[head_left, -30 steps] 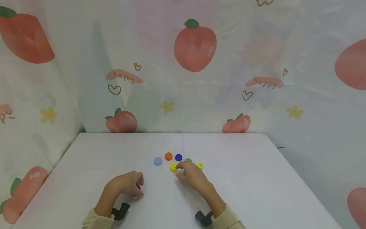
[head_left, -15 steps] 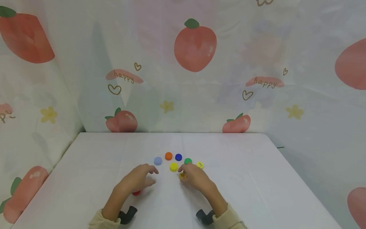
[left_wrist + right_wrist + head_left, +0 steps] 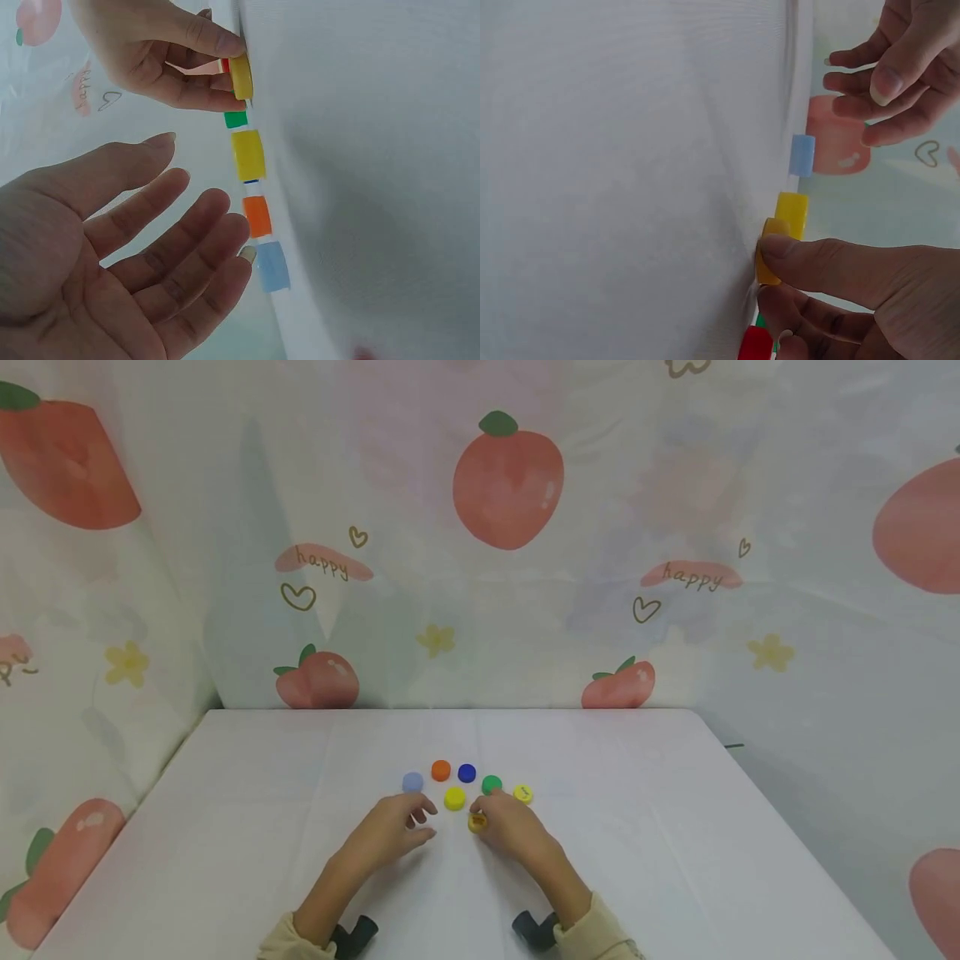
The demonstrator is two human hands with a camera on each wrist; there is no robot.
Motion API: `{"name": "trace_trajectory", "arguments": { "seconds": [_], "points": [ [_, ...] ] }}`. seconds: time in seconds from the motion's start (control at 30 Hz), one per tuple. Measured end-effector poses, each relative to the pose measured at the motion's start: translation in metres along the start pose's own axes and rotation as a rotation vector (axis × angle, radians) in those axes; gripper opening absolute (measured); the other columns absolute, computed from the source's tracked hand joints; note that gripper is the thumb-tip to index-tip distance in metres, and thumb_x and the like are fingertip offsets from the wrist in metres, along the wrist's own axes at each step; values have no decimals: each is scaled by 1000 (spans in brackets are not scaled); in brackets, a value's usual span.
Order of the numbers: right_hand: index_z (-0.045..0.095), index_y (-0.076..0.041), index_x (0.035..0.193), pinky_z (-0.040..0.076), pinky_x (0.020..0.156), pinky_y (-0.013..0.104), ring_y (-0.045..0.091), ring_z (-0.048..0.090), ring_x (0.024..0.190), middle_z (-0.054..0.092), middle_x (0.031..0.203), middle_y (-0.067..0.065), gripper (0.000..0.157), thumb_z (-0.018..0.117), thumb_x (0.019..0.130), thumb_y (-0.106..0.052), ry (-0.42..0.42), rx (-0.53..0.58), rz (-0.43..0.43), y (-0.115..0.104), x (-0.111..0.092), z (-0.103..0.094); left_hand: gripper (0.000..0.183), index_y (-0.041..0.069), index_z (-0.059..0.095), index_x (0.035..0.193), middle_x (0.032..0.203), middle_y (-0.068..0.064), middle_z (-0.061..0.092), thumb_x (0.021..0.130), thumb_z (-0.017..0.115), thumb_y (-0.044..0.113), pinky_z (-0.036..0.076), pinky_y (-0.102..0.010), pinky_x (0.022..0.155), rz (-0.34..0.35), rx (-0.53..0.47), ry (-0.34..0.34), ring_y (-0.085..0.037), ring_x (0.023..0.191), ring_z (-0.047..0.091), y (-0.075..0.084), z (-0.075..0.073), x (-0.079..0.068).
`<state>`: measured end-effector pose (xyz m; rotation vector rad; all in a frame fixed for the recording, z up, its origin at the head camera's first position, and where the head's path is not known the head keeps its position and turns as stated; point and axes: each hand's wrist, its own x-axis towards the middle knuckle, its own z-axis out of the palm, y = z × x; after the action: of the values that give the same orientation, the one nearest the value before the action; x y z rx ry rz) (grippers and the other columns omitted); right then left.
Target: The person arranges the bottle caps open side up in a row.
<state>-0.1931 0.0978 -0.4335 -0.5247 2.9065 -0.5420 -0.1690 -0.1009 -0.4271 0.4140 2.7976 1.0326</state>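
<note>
My right hand [image 3: 516, 828] pinches a dark-yellow bottle cap [image 3: 771, 259] between thumb and fingers, close over the white table; brownish marks show on its face in the head view. My left hand [image 3: 384, 833] holds nothing, its fingers loosely bent and spread, left of a bright yellow cap [image 3: 454, 798]. Beyond the hands lie a light blue cap [image 3: 412, 782], an orange cap [image 3: 441, 770], a dark blue cap [image 3: 467, 772] and a green cap [image 3: 491, 784]. Right of these is a printed yellow cap [image 3: 523, 793].
A red cap [image 3: 756, 343] shows beside my right hand in the right wrist view; the head view hides it. The white table [image 3: 675, 860] extends on both sides. Behind it hangs a peach-printed cloth [image 3: 405, 527]. Dark wrist mounts [image 3: 536, 931] sit under both forearms.
My left hand has let go of a red cap, which the forearm now hides, and moved right and forward. My right hand has picked up the dark-yellow cap and drawn slightly back.
</note>
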Motion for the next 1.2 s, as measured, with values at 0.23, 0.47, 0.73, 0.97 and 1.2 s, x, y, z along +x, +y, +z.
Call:
{"name": "trace_trajectory", "arguments": {
  "seconds": [0.23,0.47,0.73,0.97,1.2],
  "points": [
    [70,-6,101,51,80,33,16,58,86,61,90,1,23,76,79,-10,11,11,-28,0,-1,-1,25,9,65,105,88,2,63,83,73,17,51,-30,69,-4,-11,-8,-14,80,58,1,4,1],
    [67,-9,103,51,78,30,14,58,85,63,89,-2,24,76,80,-13,-36,75,-50,-7,-4,-8,25,8,65,106,87,2,64,83,72,17,52,-31,72,8,-8,24,-14,80,60,0,6,0],
    [64,-10,102,51,73,24,10,61,82,64,88,-4,23,74,82,-13,-138,295,-160,-11,-5,-10,25,5,68,102,80,5,64,85,71,22,50,-24,65,10,7,32,-10,73,57,-2,9,3],
    [63,-10,103,50,68,19,6,59,77,63,86,-6,24,74,83,-15,-143,367,-178,-14,-6,-9,21,5,69,100,80,5,66,86,70,21,51,-24,65,39,-61,5,-9,72,59,-4,9,3],
    [64,-9,98,49,69,19,7,58,77,63,84,-7,16,71,85,-13,-85,368,-202,-17,-6,-10,20,5,70,98,78,5,65,84,72,19,50,-23,62,36,-129,-17,-8,69,58,-2,9,3]
  ]
}}
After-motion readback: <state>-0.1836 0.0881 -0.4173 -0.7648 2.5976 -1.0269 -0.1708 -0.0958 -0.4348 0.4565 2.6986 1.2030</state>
